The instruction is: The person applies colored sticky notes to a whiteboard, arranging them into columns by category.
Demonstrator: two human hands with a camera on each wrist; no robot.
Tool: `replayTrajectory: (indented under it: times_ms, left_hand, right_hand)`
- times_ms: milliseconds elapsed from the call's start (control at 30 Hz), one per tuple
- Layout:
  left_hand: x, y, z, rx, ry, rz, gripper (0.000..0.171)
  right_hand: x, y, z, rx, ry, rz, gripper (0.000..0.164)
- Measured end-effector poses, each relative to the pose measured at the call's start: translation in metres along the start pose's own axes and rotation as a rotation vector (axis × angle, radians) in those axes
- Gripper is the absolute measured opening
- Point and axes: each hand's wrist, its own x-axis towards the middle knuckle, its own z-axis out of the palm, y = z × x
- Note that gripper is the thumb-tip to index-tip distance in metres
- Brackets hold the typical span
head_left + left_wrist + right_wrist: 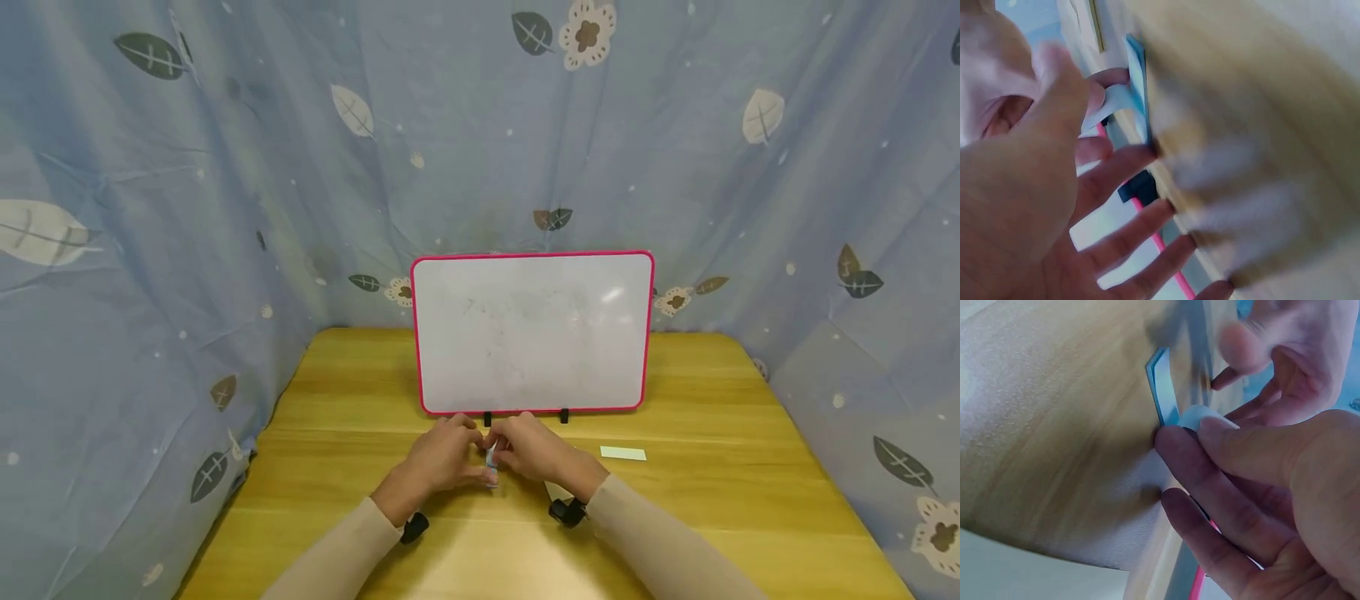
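Observation:
A narrow, layered pale-blue strip (1163, 387) lies on the wooden table just in front of the whiteboard. From its far end a thin white paper layer (1116, 101) curls up. The right hand (531, 448) pinches this curled layer between thumb and index finger, its other fingers loosely bent below. The left hand (442, 457) is beside the strip with fingers spread. In the left wrist view its index fingertip (1150, 150) is right at the strip's far end, the other fingertips reach down along the table, and the thumb (1054, 59) is raised apart from the strip.
Behind the hands a whiteboard (532, 333) with a pink frame stands on black feet (564, 416). A pale rectangular strip (622, 453) lies on the table (720, 500) to the right. Patterned blue curtains (465, 150) hang round the back and sides.

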Motion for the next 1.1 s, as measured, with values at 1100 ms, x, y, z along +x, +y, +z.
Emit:
replayTrajectory:
  times_ms: [1100]
  left_hand:
    - [0.005, 0.015, 0.011, 0.162, 0.066, -0.118, 0.072]
  right_hand:
    - [0.024, 0.006, -0.039, -0.165, 0.209, 0.049, 0.006]
